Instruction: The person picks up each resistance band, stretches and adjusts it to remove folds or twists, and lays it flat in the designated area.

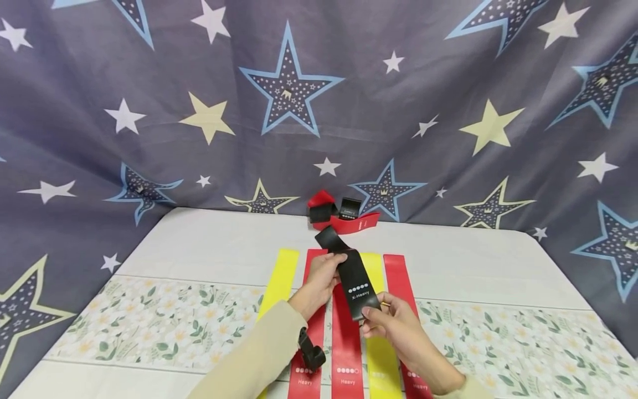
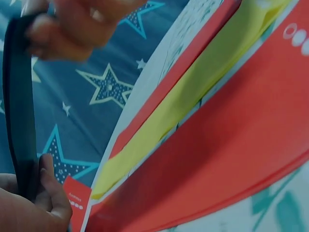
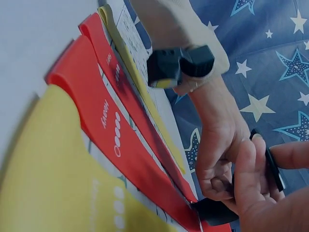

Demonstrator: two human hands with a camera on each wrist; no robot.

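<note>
Over the middle of the white surface, with its printed panels of flowers and leaves, a flat black band of smooth, flexible material is held up between two bare hands. The fingers of the left hand pinch it near its upper part, and beyond them its far end bends away in a curl. The fingers of the right hand pinch its near end, the thumb on the printed face close to the lower edge. That face reads "X-Heavy" beneath a row of white dots. Under the hands, long flat strips lie side by side, running away from the person: from the left, a yellow strip, a red strip, a second red strip, another yellow strip and a third red strip. The red ones show the word "Heavy" near their near ends. Near the back edge sit a loosely folded red band and two black band pieces, one rolled and one standing folded. A dark device is strapped at the left wrist, beside a beige sleeve. Behind everything hangs a grey-blue star-patterned cloth.
</note>
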